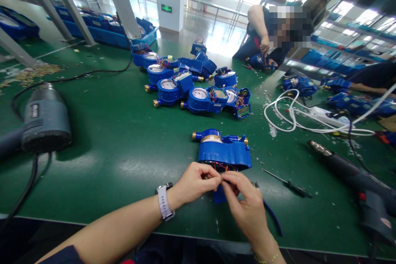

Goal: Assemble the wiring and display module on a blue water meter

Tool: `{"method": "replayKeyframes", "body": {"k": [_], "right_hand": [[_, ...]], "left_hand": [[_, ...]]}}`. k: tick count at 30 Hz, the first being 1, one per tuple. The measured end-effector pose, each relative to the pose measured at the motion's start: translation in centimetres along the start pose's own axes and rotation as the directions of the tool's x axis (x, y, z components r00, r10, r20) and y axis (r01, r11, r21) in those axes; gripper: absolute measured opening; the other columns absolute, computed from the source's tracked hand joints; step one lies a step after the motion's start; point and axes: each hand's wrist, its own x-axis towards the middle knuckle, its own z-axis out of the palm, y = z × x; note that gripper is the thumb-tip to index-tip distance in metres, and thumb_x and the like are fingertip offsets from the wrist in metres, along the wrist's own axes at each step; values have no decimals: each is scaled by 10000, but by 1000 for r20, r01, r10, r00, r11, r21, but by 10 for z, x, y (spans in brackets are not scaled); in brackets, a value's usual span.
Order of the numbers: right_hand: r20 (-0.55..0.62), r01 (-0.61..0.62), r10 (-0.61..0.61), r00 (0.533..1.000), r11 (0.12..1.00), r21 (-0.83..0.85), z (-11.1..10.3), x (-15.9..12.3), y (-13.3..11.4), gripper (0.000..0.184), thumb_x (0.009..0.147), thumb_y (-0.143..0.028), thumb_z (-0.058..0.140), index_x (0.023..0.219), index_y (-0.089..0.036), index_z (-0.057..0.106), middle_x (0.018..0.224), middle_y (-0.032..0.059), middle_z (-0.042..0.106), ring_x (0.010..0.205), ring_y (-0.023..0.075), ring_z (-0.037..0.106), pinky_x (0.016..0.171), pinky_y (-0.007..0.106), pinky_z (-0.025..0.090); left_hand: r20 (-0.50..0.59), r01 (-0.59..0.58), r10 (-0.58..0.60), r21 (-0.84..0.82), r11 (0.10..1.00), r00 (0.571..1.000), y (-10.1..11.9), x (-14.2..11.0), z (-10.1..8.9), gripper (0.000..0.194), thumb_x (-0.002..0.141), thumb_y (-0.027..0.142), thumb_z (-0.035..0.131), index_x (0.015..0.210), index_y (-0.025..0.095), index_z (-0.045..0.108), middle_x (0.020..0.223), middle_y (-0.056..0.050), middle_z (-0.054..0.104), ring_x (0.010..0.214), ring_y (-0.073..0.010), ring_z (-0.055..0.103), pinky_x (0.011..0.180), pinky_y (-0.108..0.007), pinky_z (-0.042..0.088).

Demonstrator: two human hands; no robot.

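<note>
A blue water meter (223, 150) with brass ends lies open on the green table (123, 140) just beyond my hands. Thin red wires (223, 168) come out of its near side. My left hand (193, 183), a white watch on its wrist, and my right hand (246, 204) meet fingertip to fingertip in a pinch on those wires. A small blue part (219, 196) lies beneath my fingers, mostly hidden.
Several more blue meters (198, 90) lie farther back. A grey heat gun (43, 121) rests at the left, a dark one (355, 177) at the right. A screwdriver (286, 183), a white cable (293, 117) and power strip (328, 116) lie right. Another person (275, 37) works across the table.
</note>
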Motion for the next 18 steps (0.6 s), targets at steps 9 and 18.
{"method": "replayKeyframes", "body": {"k": [9,18], "right_hand": [[2,-16,16,1000,1000,6,0,-1,0,135,928,-123,555,982,-207,647,944,62,671,852,179,653,719,281,552],[7,-35,34,999,999,12,0,1,-1,122,930,-140,569,967,-207,664,937,57,672,837,172,650,679,266,538]], "left_hand": [[-3,-24,24,8,1000,1000,-2,0,-2,230,695,330,685,673,101,681,554,18,555,517,-70,420,528,-206,322],[33,10,-7,-98,995,999,-3,3,-3,307,685,402,725,650,108,642,549,31,530,528,-67,411,548,-207,319]]}}
